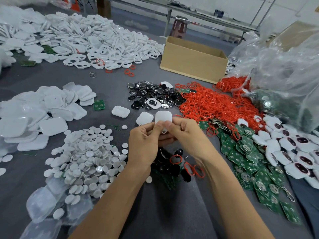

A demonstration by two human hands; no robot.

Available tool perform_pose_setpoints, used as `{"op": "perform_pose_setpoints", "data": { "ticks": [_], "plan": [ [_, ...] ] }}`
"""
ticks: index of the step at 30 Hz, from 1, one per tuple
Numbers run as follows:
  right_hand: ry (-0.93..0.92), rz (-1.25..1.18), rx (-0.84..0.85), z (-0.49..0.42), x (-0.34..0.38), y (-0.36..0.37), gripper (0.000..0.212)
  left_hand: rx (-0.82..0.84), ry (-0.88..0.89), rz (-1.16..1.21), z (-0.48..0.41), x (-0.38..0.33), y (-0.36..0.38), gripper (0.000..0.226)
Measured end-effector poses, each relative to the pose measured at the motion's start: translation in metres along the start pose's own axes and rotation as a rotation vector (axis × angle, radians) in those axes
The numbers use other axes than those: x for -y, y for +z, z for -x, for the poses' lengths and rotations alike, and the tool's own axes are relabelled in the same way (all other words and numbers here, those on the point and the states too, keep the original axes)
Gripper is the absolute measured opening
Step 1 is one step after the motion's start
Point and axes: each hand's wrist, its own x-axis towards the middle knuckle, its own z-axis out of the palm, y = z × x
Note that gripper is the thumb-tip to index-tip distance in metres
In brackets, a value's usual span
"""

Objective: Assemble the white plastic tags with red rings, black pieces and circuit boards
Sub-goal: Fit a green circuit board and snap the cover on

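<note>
My left hand (144,144) and my right hand (185,135) together pinch one white plastic tag (163,116) above the grey table, thumbs pressed on its near face. Its lower end is hidden between my fingers. Two more white tags (144,118) (120,111) lie just beyond it. A heap of red rings (212,104) spreads to the right, black pieces (153,96) are piled behind the tag, and green circuit boards (248,161) cover the right side. A few black pieces and red rings (176,159) lie under my wrists.
White round discs (89,157) are heaped at the left, white back shells (34,118) further left, and open white frames (89,40) at the far left. A cardboard box (193,61) stands behind. Clear plastic bags (279,69) bulge at the right, with part-built tags (293,152) below.
</note>
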Motion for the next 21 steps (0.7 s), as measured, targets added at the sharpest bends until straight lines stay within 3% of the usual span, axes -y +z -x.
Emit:
{"op": "perform_pose_setpoints", "data": {
  "ticks": [11, 16, 21],
  "plan": [
    [-0.054, 0.098, -0.137, -0.005, -0.007, 0.008, 0.017, 0.035, 0.076, -0.04, 0.002, 0.002, 0.0, 0.025],
    [-0.137, 0.251, -0.182, -0.003, -0.005, 0.0, 0.046, 0.076, 0.167, -0.289, -0.003, 0.006, -0.004, 0.022],
    [-0.127, 0.312, -0.157, -0.003, 0.0, 0.001, 0.039, 0.031, 0.279, -0.542, -0.003, 0.007, -0.01, 0.055]
  ]
}}
